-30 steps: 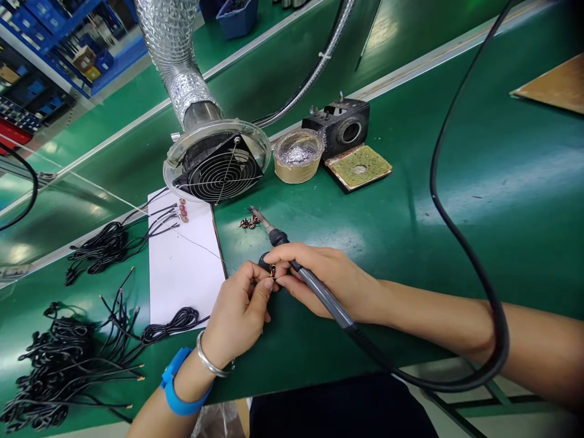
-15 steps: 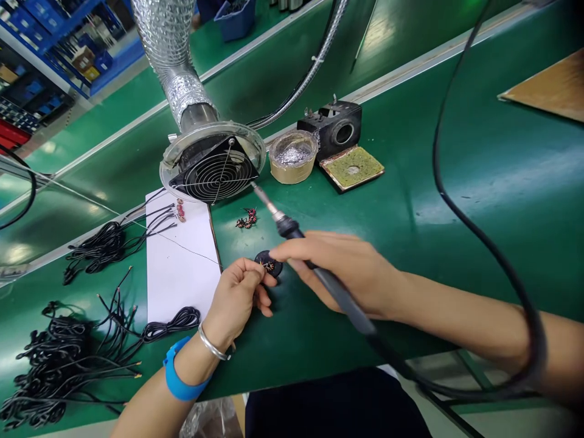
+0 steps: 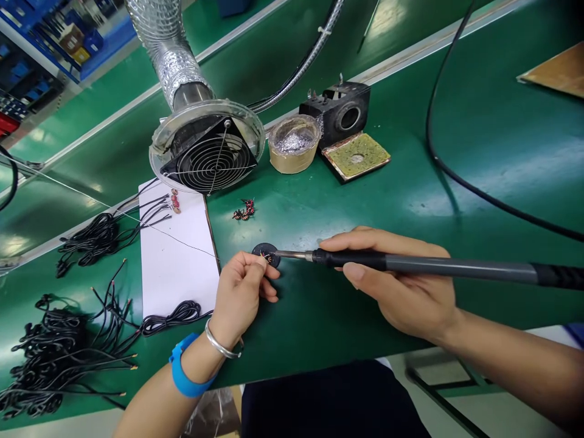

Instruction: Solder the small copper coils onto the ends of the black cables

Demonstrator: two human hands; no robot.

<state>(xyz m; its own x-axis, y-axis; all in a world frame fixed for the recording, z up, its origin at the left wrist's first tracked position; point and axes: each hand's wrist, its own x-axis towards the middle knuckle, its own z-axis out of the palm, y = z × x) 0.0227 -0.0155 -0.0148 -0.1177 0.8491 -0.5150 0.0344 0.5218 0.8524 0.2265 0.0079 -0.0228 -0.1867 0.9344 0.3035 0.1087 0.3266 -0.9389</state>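
Observation:
My right hand (image 3: 406, 280) is closed round a soldering iron (image 3: 456, 267), its tip pointing left at a small round black disc (image 3: 274, 260). On the disc sits a small part with short copper-coloured wire ends (image 3: 266, 255); the iron's tip is right beside it, whether touching I cannot tell. My left hand (image 3: 244, 286) is pinched at the disc's left edge. A thin solder wire (image 3: 182, 236) runs across the white sheet into these fingers. What else they hold is hidden. A coiled black cable (image 3: 176, 317) leads under my left wrist.
A fume extractor (image 3: 214, 164) hangs over the green bench. Behind the disc lie small red and black wired parts (image 3: 244, 210). A solder pot (image 3: 294, 146), iron stand (image 3: 349, 115) and yellow sponge (image 3: 358, 157) stand farther back. Black cables (image 3: 50, 359) and a white sheet (image 3: 180, 261) lie left.
My right hand has swung the soldering iron from pointing up toward the fan to nearly level, with its tip down at the disc. My left hand stays pinched beside the disc.

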